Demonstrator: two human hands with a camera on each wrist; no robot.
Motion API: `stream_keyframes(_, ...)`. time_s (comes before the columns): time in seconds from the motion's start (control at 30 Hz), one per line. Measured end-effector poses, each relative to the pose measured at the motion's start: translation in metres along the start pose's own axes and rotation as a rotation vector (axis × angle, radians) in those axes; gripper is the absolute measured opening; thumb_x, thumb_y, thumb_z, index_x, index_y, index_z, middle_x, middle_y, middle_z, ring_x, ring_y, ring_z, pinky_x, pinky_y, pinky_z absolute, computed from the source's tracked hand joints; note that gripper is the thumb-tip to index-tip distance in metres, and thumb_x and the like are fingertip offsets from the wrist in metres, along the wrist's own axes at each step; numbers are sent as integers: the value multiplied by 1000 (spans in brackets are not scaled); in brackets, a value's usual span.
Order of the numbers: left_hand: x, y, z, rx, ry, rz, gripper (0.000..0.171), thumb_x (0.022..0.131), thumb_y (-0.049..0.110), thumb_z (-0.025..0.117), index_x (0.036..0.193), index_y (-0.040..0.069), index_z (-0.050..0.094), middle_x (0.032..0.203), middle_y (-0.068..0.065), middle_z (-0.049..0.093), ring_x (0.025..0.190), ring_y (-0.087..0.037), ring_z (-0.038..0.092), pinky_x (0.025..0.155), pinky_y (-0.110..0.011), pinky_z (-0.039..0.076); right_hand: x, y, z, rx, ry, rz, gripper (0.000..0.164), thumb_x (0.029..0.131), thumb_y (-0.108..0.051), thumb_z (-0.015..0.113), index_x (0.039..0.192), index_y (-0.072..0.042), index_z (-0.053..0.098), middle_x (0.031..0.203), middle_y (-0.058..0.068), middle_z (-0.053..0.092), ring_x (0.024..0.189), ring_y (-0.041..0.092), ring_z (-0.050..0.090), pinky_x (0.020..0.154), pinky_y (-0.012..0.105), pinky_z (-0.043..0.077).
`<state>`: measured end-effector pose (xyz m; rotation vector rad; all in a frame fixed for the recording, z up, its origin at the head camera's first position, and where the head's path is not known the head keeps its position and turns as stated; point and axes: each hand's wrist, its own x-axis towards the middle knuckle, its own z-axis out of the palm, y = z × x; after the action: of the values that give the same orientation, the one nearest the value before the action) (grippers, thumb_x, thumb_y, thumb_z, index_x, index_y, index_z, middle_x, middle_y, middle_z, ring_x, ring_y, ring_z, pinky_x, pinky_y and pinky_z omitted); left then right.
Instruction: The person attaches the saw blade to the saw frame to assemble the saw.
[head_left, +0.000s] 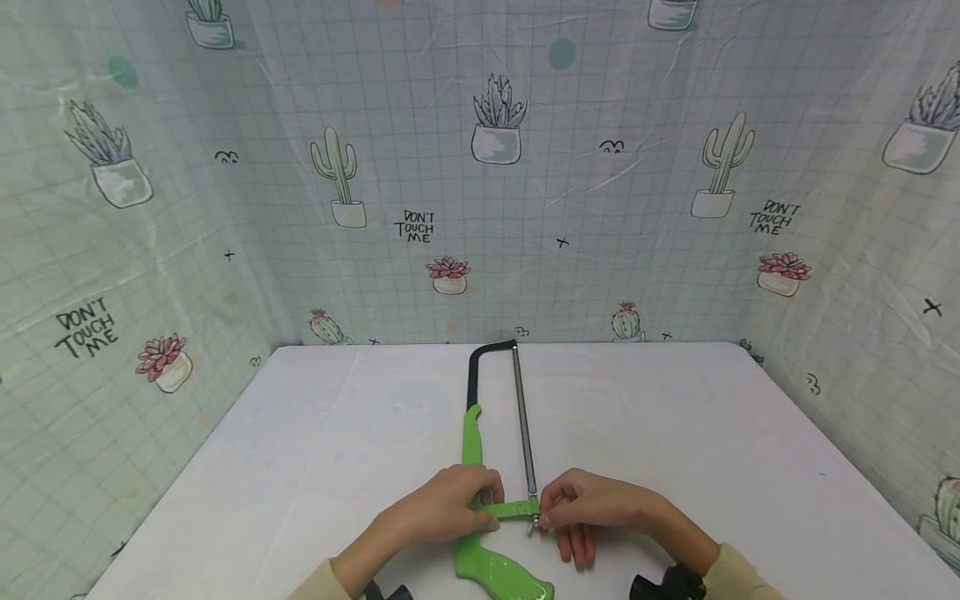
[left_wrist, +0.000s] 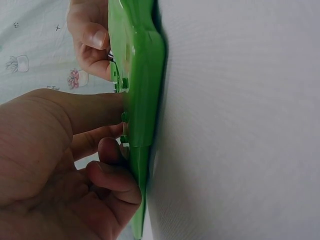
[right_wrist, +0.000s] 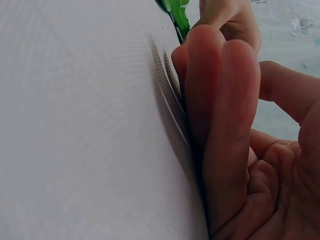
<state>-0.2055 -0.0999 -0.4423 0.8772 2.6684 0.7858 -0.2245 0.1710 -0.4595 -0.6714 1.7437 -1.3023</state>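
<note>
A hacksaw with a green handle lies on the white table, its black bow pointing away from me. The grey blade runs along its right side to a green cross arm, where a small metal wing nut shows. My left hand grips the green body where the cross arm begins; in the left wrist view its thumb and fingers are bent against the green edge. With thumb and index finger, my right hand pinches the cross arm's end by the wing nut. The right wrist view hides that contact.
The white table stretches out on both sides of the hacksaw. Behind it and at the sides hangs a grid-patterned cloth printed with potted plants. Black wrist devices show at the bottom edge.
</note>
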Motion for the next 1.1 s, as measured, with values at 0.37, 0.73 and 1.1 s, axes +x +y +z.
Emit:
stream_keyframes(0.37, 1, -2, 1, -4, 1, 0, 17, 86, 26, 82, 99, 22, 72, 88, 15, 64, 81, 1, 55, 74, -21, 47, 0, 1, -1, 2, -2, -20, 10, 97, -11, 63, 101, -2, 64, 71, 13, 71, 52, 6, 68, 49, 22, 53)
stream_keyframes(0.73, 2, -2, 0, -8, 0, 3, 17, 86, 26, 82, 99, 22, 71, 88, 14, 65, 81, 1, 55, 73, -21, 47, 1, 2, -1, 4, 6, -24, 9, 97, -10, 63, 101, -2, 64, 71, 7, 71, 52, 6, 68, 49, 22, 53)
stream_keyframes(1.1, 3, -3, 1, -7, 7, 8, 18, 85, 27, 82, 99, 22, 72, 88, 15, 65, 82, 1, 56, 74, -22, 48, 2, 3, -3, 7, 1, -26, 10, 97, -10, 63, 100, -1, 65, 70, 5, 70, 52, 6, 68, 49, 22, 54)
